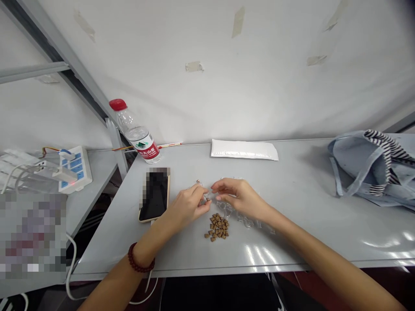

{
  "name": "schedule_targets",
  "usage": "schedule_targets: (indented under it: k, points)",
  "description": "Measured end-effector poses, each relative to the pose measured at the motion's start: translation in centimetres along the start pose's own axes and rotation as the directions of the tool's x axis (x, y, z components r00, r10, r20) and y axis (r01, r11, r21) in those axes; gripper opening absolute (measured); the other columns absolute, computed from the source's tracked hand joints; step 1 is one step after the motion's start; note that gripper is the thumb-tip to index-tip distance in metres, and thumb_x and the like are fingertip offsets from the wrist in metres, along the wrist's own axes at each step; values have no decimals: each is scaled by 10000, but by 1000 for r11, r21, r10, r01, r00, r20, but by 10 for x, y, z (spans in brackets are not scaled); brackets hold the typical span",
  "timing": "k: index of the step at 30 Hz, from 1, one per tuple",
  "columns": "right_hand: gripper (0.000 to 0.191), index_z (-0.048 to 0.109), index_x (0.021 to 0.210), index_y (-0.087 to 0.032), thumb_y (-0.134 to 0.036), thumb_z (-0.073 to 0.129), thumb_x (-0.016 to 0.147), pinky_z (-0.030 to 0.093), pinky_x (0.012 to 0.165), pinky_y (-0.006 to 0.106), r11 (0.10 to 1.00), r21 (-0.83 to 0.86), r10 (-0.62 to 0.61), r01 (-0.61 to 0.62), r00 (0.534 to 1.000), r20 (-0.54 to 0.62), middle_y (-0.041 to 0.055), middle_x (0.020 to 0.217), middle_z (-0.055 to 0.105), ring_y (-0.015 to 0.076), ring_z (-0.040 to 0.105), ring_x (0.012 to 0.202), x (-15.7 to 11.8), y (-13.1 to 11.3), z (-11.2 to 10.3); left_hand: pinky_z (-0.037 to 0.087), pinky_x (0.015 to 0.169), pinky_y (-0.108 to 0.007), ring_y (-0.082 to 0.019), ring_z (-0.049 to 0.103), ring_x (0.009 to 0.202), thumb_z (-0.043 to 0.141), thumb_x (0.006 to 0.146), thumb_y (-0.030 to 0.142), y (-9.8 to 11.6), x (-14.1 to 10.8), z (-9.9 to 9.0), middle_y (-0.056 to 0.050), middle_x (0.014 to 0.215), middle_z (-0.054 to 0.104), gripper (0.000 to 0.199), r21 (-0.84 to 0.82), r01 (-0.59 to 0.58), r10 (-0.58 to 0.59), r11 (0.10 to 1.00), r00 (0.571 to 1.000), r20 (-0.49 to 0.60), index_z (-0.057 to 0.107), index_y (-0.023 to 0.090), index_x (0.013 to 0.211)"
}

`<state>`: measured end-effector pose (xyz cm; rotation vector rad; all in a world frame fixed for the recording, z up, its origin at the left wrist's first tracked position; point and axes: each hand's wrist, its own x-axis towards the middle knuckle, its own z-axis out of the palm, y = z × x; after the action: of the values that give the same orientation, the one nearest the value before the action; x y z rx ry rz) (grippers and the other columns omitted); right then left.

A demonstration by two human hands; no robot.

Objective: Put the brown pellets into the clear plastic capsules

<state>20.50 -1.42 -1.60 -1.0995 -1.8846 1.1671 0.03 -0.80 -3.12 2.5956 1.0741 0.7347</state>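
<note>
While both hands are working close together above the tabletop [292, 229], the left hand [187, 208] is pinching a tiny item [205, 198], too small to identify, between its fingertips. The right hand [238, 194] is curving toward it over clear plastic wrap [234, 211], though whether it is gripping anything cannot be told. A pile of brown pellets [218, 226] is sitting just below, within easy reach. Farther back, a water bottle [136, 134] is standing with a red label that seems to read Nongfu Spring.
</note>
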Motion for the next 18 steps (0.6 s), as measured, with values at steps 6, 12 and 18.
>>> schedule_targets:
  k: [6,12,18]
  points:
    - [215,639,988,-183,-140,688,783,513,785,365,896,-426,-47,123,982,183,51,942,664,201,595,916,-4,-3,-11,497,637,-298,-187,622,752,528,871,192,-3,4,-2,-58,891,619,147,207,26,-55,978,989,135,565,134,1001]
    - [102,665,922,-152,-152,655,821,498,730,350,770,-606,-55,198,968,246,68,858,632,203,564,818,-2,3,-1,482,694,-303,-177,593,771,485,888,172,-2,4,-8,-47,847,616,138,82,107,-115,991,988,104,572,144,992]
    - [77,657,900,-152,-153,598,851,457,714,320,712,-648,-109,271,954,280,65,830,601,188,538,790,-2,5,6,422,573,-213,-106,520,585,507,852,181,10,5,-29,23,655,581,113,-243,256,-160,936,922,353,612,165,815]
